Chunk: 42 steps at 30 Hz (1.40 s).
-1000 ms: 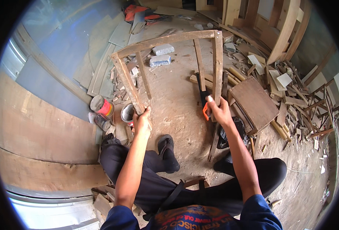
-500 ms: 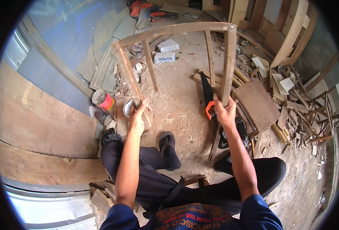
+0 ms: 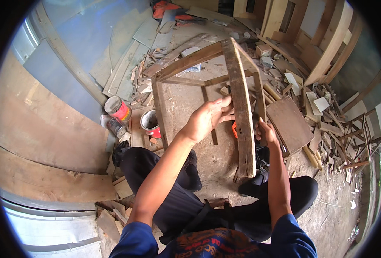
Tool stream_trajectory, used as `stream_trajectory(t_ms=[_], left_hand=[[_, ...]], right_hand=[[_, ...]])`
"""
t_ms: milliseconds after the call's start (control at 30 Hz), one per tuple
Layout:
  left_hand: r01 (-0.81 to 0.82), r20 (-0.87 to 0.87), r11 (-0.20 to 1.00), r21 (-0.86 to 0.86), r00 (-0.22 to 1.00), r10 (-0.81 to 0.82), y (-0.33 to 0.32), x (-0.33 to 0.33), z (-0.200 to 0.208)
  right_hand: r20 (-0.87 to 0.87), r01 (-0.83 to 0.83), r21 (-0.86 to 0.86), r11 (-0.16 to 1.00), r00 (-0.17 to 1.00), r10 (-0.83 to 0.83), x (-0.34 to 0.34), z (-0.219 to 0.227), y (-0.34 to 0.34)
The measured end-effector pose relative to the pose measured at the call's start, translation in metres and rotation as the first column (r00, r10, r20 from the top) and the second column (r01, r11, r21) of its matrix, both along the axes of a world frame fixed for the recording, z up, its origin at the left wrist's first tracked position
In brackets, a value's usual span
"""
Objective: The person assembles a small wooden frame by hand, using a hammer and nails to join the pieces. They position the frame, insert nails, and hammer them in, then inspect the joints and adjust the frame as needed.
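Observation:
A worn wooden frame with legs point(image 3: 242, 116), like that of a stool, is held tilted before me, its nearest leg slanting down toward my knees. My right hand point(image 3: 266, 132) is closed on a leg at the frame's right side, partly behind the near leg. My left hand point(image 3: 210, 118) reaches across from the left, fingers stretched out, their tips at the edge of the near leg; that leg may hide part of them. Behind the frame, a bit of the orange saw handle point(image 3: 235, 129) shows on the floor.
At left are an open paint can point(image 3: 149, 121), a red-labelled can point(image 3: 117, 107) and a smaller tin point(image 3: 117, 127). A brown board point(image 3: 288, 122) lies at right, beside a heap of wood offcuts point(image 3: 328, 116). Wooden panels point(image 3: 48, 129) line the left side.
The frame has turned and tilted, bringing one leg close to me. My left hand has left the left leg and moved right to the near leg. My right hand has moved slightly down.

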<state>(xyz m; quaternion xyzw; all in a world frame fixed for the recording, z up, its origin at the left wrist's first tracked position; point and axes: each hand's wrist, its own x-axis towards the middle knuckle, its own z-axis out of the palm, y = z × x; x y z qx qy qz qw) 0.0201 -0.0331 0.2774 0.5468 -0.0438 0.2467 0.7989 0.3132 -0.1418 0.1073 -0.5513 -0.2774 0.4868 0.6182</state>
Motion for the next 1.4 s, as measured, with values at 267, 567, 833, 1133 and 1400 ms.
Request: stream_trajectory(t_ms=[267,567,833,1133,1400], left_hand=[[-0.016,0.028,0.992,-0.122,0.999,0.02,-0.003,-0.002,-0.021],[-0.407,-0.32,0.856,-0.319,0.896,0.307,-0.016,0.031,-0.011],[-0.52,-0.464,0.852,0.056,0.742,0.483,0.048,-0.051,-0.05],[-0.876,-0.525,0.477,0.071,0.374,0.765,0.075,-0.077,-0.166],[-0.855,-0.558,0.517,0.045,0.408,0.722,0.071,-0.096,-0.195]], right_hand=[[0.07,0.007,-0.012,1.0,0.998,-0.006,-0.02,-0.021,0.005],[0.244,0.143,-0.09,0.986,0.963,-0.117,-0.038,-0.073,0.015],[0.475,0.33,0.005,0.944,0.83,-0.292,-0.061,-0.07,0.034],[0.697,0.172,0.241,0.955,0.654,-0.294,-0.094,-0.106,0.002],[0.78,0.464,-0.449,0.764,0.62,0.082,-0.06,-0.23,-0.115]])
